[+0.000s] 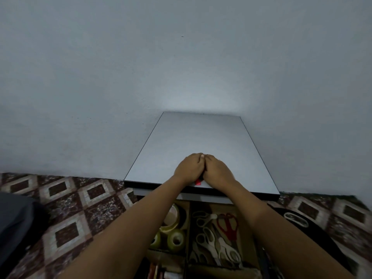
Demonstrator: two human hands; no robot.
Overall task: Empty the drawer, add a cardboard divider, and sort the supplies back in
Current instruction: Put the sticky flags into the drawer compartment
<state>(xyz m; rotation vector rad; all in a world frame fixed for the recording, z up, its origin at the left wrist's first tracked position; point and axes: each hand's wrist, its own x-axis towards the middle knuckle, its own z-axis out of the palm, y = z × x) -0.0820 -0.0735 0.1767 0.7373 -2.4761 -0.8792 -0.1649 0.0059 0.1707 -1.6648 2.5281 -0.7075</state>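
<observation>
My left hand (189, 168) and my right hand (216, 171) are pressed together on the grey cabinet top (201, 133), fingers curled around something small. Only a red bit of that item (198, 182) shows between the wrists; the rest is hidden. Below my forearms the drawer (248, 234) stands open. A cardboard divider (188, 224) runs front to back through it. Tape rolls (176, 238) lie in the left compartment. Several scissors (217, 244), one pair with red handles (228, 224), lie in the right compartment.
A pale wall (181, 57) rises directly behind the cabinet. Patterned brown-and-cream floor tiles (66, 218) spread on both sides. A dark object with a white oval (296, 219) lies on the floor at right, and dark cloth (14, 228) at the left edge.
</observation>
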